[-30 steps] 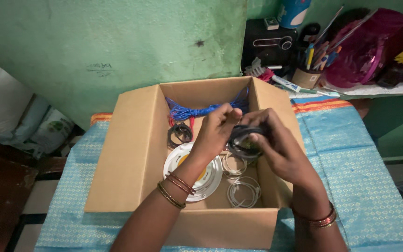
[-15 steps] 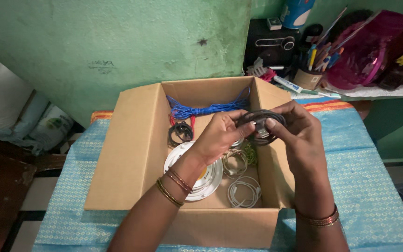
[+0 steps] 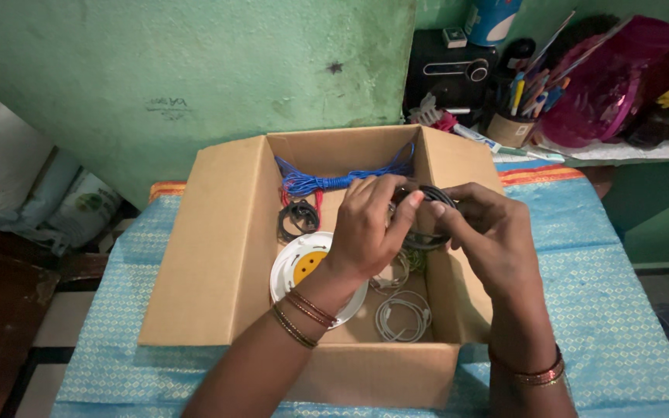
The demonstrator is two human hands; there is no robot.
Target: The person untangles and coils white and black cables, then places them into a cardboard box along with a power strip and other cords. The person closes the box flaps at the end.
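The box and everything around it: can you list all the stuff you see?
cardboard box: one, brown, open on the blue cloth
blue cloth: one, under the box
blue wire bundle: one, at the box's back
black coil: one, inside, left
white round disc: one, yellow centre, box floor
white cables: coiled, box floor
grey-black cable coil: one, held over the box
pen cup: one, shelf
pink bag: one, shelf
left hand: on the coil
right hand: on the coil

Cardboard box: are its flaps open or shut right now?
Open. The cardboard box has its flaps spread outward, so the blue wire bundle and white round fitting inside show.
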